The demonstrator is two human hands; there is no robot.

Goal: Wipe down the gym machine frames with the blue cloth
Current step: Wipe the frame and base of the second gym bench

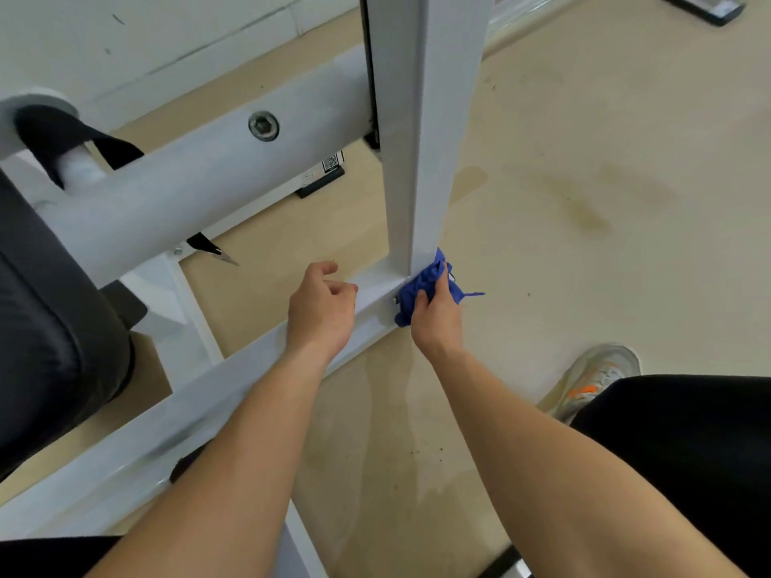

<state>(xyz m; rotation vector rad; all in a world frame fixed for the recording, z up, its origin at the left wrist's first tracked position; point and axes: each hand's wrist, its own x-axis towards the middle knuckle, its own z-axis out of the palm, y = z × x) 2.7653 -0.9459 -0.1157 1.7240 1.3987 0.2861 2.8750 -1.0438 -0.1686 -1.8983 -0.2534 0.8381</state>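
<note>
A white upright post (pixel 421 131) of the gym machine frame meets a low white base rail (pixel 233 369) near the floor. My right hand (pixel 438 314) grips the bunched blue cloth (pixel 417 287) and holds it against the joint at the foot of the post. A frayed thread of the cloth sticks out to the right. My left hand (pixel 321 306) hovers over the base rail just left of the post, fingers loosely curled, holding nothing.
A thick white round tube (pixel 187 177) with a bolt (pixel 263 126) crosses at upper left above a black padded seat (pixel 46 327). The beige floor (pixel 584 202) shows stains. My grey shoe (pixel 600 377) and black-clad leg are at right.
</note>
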